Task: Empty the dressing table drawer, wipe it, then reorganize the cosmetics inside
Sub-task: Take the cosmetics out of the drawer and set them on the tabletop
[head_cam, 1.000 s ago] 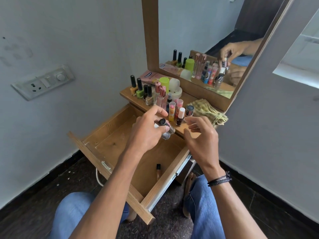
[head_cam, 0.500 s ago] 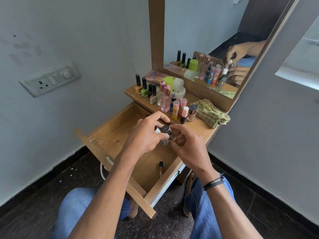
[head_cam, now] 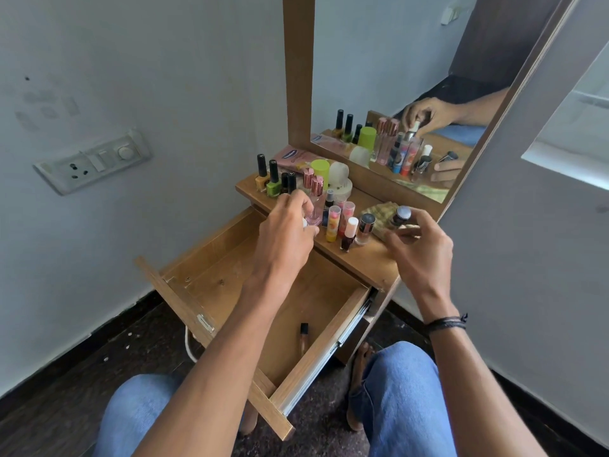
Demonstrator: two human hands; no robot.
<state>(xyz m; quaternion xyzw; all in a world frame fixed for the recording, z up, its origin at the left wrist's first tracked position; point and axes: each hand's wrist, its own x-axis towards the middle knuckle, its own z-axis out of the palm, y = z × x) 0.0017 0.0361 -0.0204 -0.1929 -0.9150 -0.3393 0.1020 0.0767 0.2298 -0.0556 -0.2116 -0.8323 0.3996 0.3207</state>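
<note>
- Pale grey-blue walls meet at a corner that holds a wooden dressing table top [head_cam: 369, 258] beneath a tall wood-framed mirror [head_cam: 395, 61].
- The open wooden drawer [head_cam: 319, 344] is pulled fully out towards the knees, giving both arms a free reach to the shelf above it.
- One slim black-capped tube [head_cam: 304, 338] lies flat on the drawer floor, near the right-hand wall. Emptying is therefore judged nearly complete, and wiping has not begun.
- The left hand [head_cam: 286, 232] has its fingers curled in a pinch on a small white-capped bottle [head_cam: 304, 222]. The hand hides most of the bottle as it holds it at the front of the standing row, probably to set it upright.
- The right hand [head_cam: 418, 252] grips a small glass bottle with a round dark cap [head_cam: 402, 215], holding it above the shelf's free right end.
- A yellow-green checked cloth [head_cam: 384, 209] lies behind that bottle, within reach for the wiping step.
- The removed cosmetics stand grouped at the shelf's rear and left, which keeps the front edge usable.
</note>
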